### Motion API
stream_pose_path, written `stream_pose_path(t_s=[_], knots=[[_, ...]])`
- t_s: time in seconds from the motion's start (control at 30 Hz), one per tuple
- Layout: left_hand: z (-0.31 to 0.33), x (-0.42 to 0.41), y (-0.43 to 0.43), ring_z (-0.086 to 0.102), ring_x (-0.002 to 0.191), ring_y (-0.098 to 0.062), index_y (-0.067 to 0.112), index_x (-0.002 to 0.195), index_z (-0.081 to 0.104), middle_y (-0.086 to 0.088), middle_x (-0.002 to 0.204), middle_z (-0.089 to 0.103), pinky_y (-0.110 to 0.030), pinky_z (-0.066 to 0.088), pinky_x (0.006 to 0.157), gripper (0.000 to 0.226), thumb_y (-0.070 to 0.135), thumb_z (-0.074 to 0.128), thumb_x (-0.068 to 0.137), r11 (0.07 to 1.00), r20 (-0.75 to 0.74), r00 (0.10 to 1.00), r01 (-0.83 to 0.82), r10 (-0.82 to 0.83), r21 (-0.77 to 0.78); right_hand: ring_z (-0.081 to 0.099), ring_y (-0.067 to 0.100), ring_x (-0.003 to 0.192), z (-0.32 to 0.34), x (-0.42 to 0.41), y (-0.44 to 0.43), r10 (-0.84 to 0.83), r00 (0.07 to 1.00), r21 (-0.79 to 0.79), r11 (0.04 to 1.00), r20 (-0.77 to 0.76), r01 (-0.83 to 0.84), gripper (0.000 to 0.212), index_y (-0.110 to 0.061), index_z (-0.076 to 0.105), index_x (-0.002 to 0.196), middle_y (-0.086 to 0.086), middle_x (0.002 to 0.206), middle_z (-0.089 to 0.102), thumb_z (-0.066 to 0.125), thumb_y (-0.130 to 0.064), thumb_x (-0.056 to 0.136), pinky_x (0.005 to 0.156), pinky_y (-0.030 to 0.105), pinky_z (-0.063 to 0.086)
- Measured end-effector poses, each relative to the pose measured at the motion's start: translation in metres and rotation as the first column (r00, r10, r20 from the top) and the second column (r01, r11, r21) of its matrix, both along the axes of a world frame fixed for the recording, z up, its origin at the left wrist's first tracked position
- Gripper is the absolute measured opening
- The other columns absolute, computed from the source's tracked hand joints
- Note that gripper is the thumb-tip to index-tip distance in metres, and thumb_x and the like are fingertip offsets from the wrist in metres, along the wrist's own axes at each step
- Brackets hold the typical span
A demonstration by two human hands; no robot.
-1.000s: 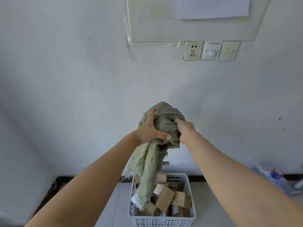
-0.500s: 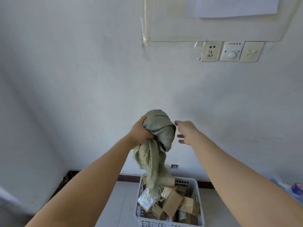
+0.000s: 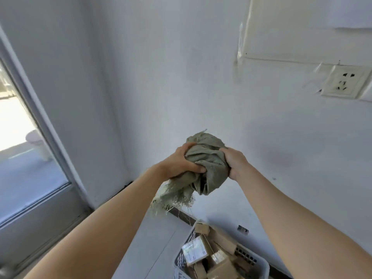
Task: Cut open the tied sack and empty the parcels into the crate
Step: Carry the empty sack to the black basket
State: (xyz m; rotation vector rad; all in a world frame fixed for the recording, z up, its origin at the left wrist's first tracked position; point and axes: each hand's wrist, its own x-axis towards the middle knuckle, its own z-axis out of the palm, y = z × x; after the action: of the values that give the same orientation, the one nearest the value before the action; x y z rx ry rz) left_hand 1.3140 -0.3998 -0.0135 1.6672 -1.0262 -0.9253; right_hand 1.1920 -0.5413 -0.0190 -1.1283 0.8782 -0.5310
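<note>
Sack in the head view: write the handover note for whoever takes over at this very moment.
Left hand grips the bunched sack.
Right hand grips it from the other side.
Sack is held in the air, frayed end hanging, up-left of the crate in view.
Parcels lie piled in the crate on the floor.
Done: sack looks emptied. Left: set the sack aside, probably.

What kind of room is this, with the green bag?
Probably a plain back room or small storeroom for sorting post. There is a bare white wall with a socket, a glass door at the left, and a white crate full of cardboard parcels on the floor.
</note>
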Motion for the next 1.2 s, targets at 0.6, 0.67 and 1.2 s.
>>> stream_pose_path(t_s=[0.6, 0.67, 1.2], knots=[[-0.008, 0.002, 0.306, 0.065, 0.092, -0.019, 0.017, 0.116, 0.052, -0.001, 0.100, 0.067, -0.030, 0.054, 0.078, 0.064, 0.013, 0.086, 0.062, 0.402, -0.093, 0.401, -0.916, 0.911, -0.007, 0.066, 0.020, 0.090, 0.007, 0.142, 0.274, 0.888, 0.400, -0.180, 0.365, -0.227, -0.913, 0.045, -0.019, 0.066, 0.107, 0.005, 0.097, 0.070, 0.058, -0.056, 0.084, 0.072, 0.035, 0.057], [-0.004, -0.005, 0.359, 0.065, 0.090, -0.017, 0.017, 0.116, 0.052, -0.001, 0.100, 0.067, -0.030, 0.055, 0.076, 0.066, 0.014, 0.087, 0.061, 0.320, -0.068, 0.321, -0.947, 0.945, -0.024, 0.067, 0.018, 0.092, 0.018, 0.146, 0.333, 0.955, 0.187, -0.241, 0.130, -0.230, -0.962, 0.040, -0.021, 0.062, 0.112, 0.003, 0.101, 0.070, 0.059, -0.052, 0.087, 0.071, 0.031, 0.057], [0.006, -0.131, 0.713, 0.066, 0.094, -0.031, 0.017, 0.119, 0.057, -0.016, 0.110, 0.067, -0.038, 0.056, 0.080, 0.044, 0.016, 0.072, 0.077, -0.073, -0.415, -0.002, -0.985, 0.910, -0.157, 0.069, 0.035, 0.086, 0.005, 0.133, 0.756, 0.992, -0.128, -0.146, -0.125, 0.012, -0.981, 0.029, 0.000, 0.068, 0.107, 0.024, 0.104, 0.069, 0.069, -0.015, 0.082, 0.080, 0.044, 0.058]])
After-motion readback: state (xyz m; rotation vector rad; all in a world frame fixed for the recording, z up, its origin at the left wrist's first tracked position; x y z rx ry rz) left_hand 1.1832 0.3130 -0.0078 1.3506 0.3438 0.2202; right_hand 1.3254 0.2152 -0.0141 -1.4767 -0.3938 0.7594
